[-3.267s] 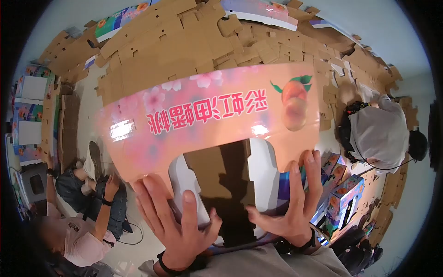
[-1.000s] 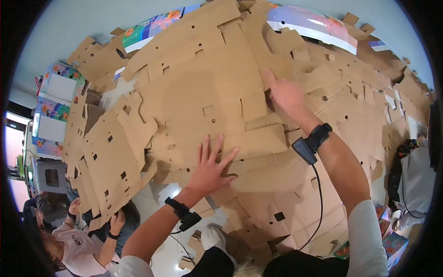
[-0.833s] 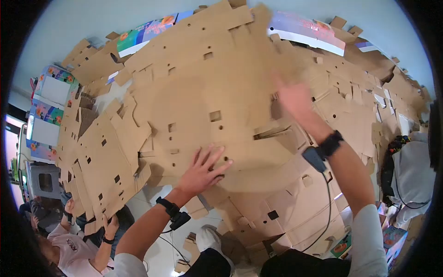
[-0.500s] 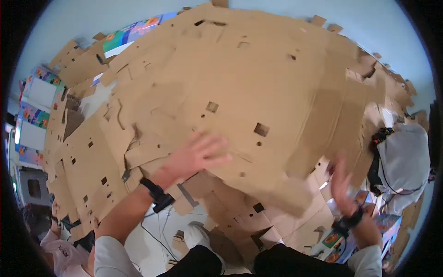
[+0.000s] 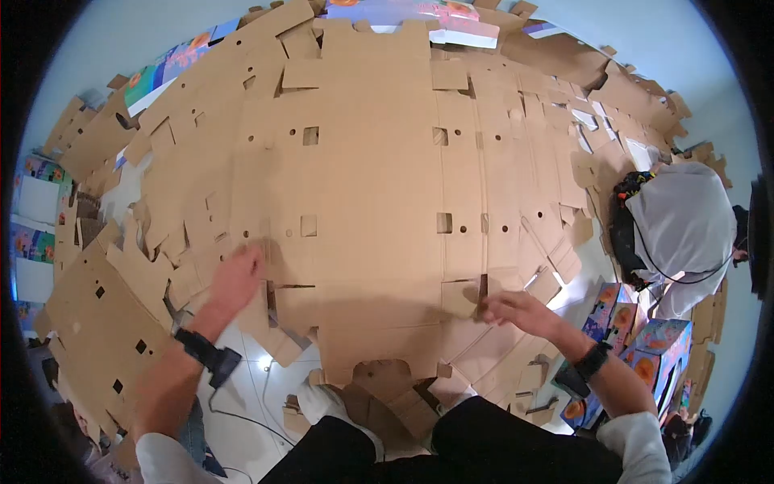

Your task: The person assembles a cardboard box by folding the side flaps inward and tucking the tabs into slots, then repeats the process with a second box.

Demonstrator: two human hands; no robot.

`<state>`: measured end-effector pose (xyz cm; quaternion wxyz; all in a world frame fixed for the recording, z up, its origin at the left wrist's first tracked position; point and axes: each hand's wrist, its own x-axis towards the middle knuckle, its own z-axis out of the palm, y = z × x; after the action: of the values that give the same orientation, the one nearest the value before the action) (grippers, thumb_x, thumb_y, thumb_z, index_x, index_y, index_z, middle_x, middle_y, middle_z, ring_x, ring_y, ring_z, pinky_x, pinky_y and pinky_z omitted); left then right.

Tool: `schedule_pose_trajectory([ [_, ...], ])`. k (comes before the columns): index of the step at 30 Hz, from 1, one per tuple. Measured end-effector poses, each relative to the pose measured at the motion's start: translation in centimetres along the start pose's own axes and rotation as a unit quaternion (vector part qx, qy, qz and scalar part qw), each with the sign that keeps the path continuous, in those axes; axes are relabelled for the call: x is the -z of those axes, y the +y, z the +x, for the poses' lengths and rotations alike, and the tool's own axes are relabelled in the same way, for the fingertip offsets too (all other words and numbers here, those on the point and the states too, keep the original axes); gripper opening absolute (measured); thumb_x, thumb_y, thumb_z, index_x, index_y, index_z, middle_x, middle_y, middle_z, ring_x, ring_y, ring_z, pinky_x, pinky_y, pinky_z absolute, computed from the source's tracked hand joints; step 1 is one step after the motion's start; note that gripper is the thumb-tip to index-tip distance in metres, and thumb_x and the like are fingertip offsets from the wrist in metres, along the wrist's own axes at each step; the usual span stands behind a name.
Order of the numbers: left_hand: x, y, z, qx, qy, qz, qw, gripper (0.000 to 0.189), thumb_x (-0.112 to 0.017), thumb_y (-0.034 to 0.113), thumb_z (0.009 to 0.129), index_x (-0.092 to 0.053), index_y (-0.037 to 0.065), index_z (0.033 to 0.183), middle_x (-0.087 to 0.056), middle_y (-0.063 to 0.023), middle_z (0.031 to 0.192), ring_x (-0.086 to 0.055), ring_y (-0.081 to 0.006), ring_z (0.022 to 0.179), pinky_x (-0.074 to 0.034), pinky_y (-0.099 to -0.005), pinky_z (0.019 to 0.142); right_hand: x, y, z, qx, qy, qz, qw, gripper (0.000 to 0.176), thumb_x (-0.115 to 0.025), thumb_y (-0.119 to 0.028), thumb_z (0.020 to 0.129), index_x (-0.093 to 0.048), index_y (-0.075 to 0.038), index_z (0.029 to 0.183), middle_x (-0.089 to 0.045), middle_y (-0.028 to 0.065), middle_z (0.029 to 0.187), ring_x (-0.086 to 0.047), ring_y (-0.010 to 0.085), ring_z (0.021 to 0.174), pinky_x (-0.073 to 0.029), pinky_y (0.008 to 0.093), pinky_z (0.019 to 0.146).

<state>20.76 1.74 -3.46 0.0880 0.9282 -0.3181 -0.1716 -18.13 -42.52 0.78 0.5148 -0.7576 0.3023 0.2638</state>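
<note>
A large cardboard sheet (image 5: 379, 177) lies spread out before me, its long side running away from me. It is creased lengthwise, with square cut-outs, small round holes and slots on both sides of the middle panel. My left hand (image 5: 236, 280) is closed, slightly blurred, at the left side of the sheet; its fingertips are partly hidden. At the right side, beside a dark slot, the bent fingers of my right hand (image 5: 520, 312) are pressed together at the sheet's edge. Other cut cardboard pieces lie beneath and around the sheet.
Printed boxes (image 5: 657, 355) stand at my right, near a person in a light grey top (image 5: 685, 222). Another cardboard piece (image 5: 101, 323) lies on the left. A black cable (image 5: 250, 419) runs over the white floor by my feet. Coloured printed cardboard (image 5: 403, 12) lies at the far side.
The big cardboard sheet, tilted and blurred before, now lies straight and flat in front of me. My hands, earlier spread, have closed; the left moved left and the right moved left toward the sheet.
</note>
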Motion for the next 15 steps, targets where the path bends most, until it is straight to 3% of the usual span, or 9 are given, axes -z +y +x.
schedule_pose_trajectory([
  [2,-3.9,0.0,-2.6,-0.042,-0.007,-0.056,0.998,0.019,-0.055,0.018,0.109,-0.067,0.004,0.113,-0.071,-0.0200,0.108,-0.071,-0.0406,0.095,-0.058,-0.0515,0.083,-1.5,-2.4,0.3,0.013,0.098,-0.079,0.992,0.045,-0.067,-0.034,0.107,-0.063,0.000,0.137,-0.079,0.0147,0.104,-0.076,0.0263,0.099,-0.059,0.0411,0.091],
  [3,-4.1,0.8,-3.8,0.000,-0.015,-0.132,0.991,0.019,-0.054,0.018,0.110,-0.067,0.004,0.114,-0.071,-0.0195,0.106,-0.071,-0.0391,0.093,-0.058,-0.0495,0.082,-1.6,-2.1,1.2,-0.023,0.066,-0.112,0.991,0.053,-0.071,-0.035,0.105,-0.057,0.000,0.142,-0.078,0.0152,0.107,-0.076,0.0273,0.101,-0.059,0.0409,0.092],
  [6,-4.3,3.4,-6.1,0.089,-0.046,-0.351,0.931,0.022,-0.049,0.015,0.113,-0.068,0.005,0.117,-0.071,-0.0181,0.102,-0.071,-0.0355,0.090,-0.058,-0.0435,0.083,-4.0,-0.9,2.5,0.021,0.094,-0.074,0.993,0.048,-0.071,-0.033,0.105,-0.058,0.002,0.136,-0.077,0.0163,0.107,-0.076,0.0284,0.104,-0.060,0.0410,0.091],
  [8,-3.9,4.3,-7.2,0.101,-0.080,-0.483,0.866,0.025,-0.046,0.014,0.115,-0.069,0.005,0.118,-0.071,-0.0173,0.099,-0.071,-0.0342,0.092,-0.057,-0.0395,0.087,-4.1,-0.7,2.8,0.022,0.041,0.076,0.996,0.050,-0.074,-0.035,0.103,-0.059,0.002,0.134,-0.073,0.0158,0.111,-0.074,0.0273,0.105,-0.059,0.0408,0.092],
  [9,-1.6,5.6,-7.7,0.026,-0.150,-0.480,0.864,0.026,-0.050,0.000,0.107,-0.066,0.005,0.127,-0.071,-0.0162,0.113,-0.071,-0.0318,0.106,-0.056,-0.0358,0.093,-4.3,-0.7,2.7,0.020,0.013,0.151,0.988,0.051,-0.076,-0.035,0.102,-0.059,0.002,0.133,-0.071,0.0155,0.113,-0.073,0.0268,0.106,-0.059,0.0406,0.093],
  [12,-1.4,7.6,-9.2,-0.118,-0.088,-0.302,0.942,0.046,-0.054,-0.014,0.092,-0.059,0.002,0.135,-0.064,-0.0166,0.130,-0.065,-0.0297,0.124,-0.055,-0.0373,0.102,-7.3,-2.1,1.7,0.213,0.010,0.059,0.975,0.045,-0.076,-0.030,0.104,-0.054,-0.003,0.132,-0.065,0.0102,0.105,-0.069,0.0238,0.111,-0.059,0.0388,0.096],
  [13,-3.6,7.1,-9.4,-0.174,-0.043,-0.238,0.955,0.074,-0.056,-0.020,0.079,-0.049,0.005,0.149,-0.056,-0.0168,0.137,-0.057,-0.0331,0.134,-0.053,-0.0414,0.106,-8.5,-2.6,1.9,0.166,-0.008,0.090,0.982,0.045,-0.077,-0.030,0.104,-0.053,-0.003,0.131,-0.064,0.0105,0.107,-0.067,0.0230,0.111,-0.058,0.0389,0.097],
  [15,-5.2,8.4,-10.7,-0.050,-0.080,-0.387,0.917,0.079,-0.056,-0.019,0.079,-0.045,0.008,0.153,-0.056,-0.0181,0.134,-0.057,-0.0366,0.134,-0.054,-0.0425,0.106,-10.2,-3.8,2.0,0.071,-0.041,0.151,0.985,0.045,-0.077,-0.031,0.104,-0.052,-0.004,0.130,-0.062,0.0112,0.112,-0.065,0.0214,0.112,-0.056,0.0391,0.099],
])
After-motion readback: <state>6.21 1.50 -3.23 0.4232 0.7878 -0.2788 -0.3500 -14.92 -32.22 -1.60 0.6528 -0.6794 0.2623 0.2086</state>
